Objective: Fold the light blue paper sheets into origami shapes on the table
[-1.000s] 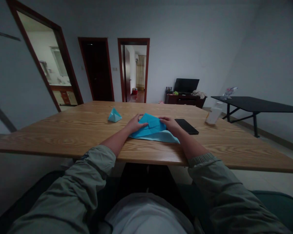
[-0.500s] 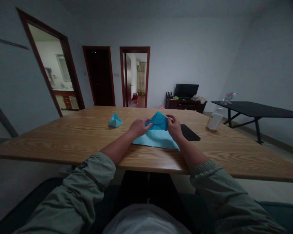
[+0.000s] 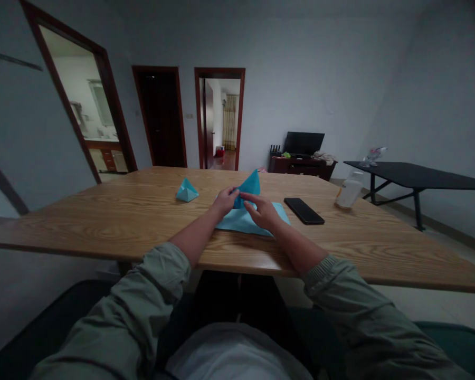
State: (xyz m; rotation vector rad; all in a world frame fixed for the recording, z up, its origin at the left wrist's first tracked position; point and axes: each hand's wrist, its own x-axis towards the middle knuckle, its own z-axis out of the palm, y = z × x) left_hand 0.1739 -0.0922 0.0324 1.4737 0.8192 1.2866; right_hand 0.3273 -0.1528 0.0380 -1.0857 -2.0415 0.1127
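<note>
A folded blue paper [image 3: 252,183] is held above the table, tilted so that its pointed end rises to the right. My left hand [image 3: 225,201] is closed on its left lower side, fingers wrapped and thumb in front. My right hand [image 3: 263,212] reaches in from the right, thumb and index finger at the paper's lower part; the exact grip is partly hidden. Beneath both hands lies a light blue sheet of paper [image 3: 241,222], flat on the table. To the left stands a small light blue folded paper pyramid [image 3: 187,191].
On the wooden table [image 3: 142,221], a black phone [image 3: 304,211] lies right of the sheet. Farther right stands a translucent plastic bottle [image 3: 349,191]. A black table [image 3: 419,174] is beyond the right edge, and a television [image 3: 304,143] sits by the back wall.
The blue paper has turned from a wide, level hold to a tilted one with its point up. My right hand has moved left and lower, closer to my left hand.
</note>
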